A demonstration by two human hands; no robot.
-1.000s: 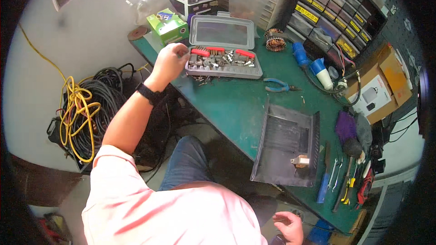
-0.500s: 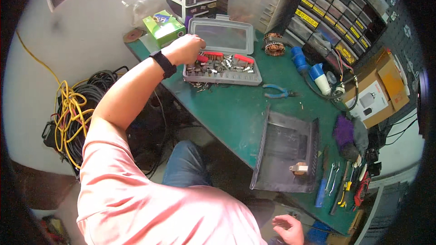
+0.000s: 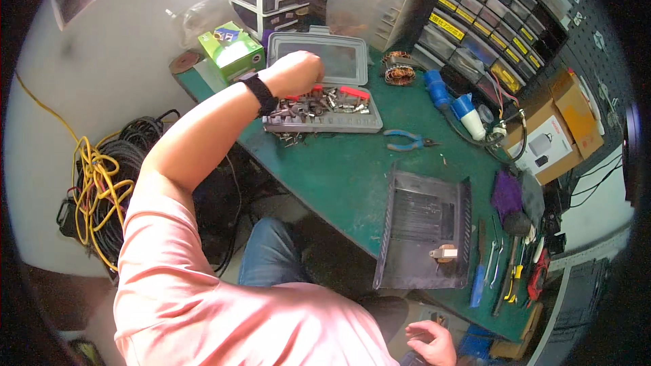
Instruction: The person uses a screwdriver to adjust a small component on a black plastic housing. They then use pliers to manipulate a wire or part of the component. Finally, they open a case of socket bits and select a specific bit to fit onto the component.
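Observation:
My left hand [image 3: 294,72] is over the open grey case [image 3: 329,120] of sockets, bits and red pieces, with fingers curled down by the top of the compartments; what they hold, if anything, is hidden. The case's clear lid [image 3: 346,59] leans up behind it. My right hand [image 3: 430,341] rests low at the lower right, off the bench, fingers loosely bent, thumb apart, nothing visible in it. Blue-handled pliers [image 3: 401,142] lie just right of and below the case.
The green bench [image 3: 339,190] holds a green box [image 3: 230,61], dark tray [image 3: 410,224] with a small metal part [image 3: 444,253], copper coil [image 3: 400,71], blue plugs [image 3: 464,112], hand tools [image 3: 502,278] and cardboard box [image 3: 563,149]. Drawer racks [image 3: 475,34] stand behind. Coiled cables [image 3: 119,183] lie left.
My left hand has moved right and up from the case's left end to over its compartments, fingers now turned downward. My right hand has barely moved. The view has shifted slightly.

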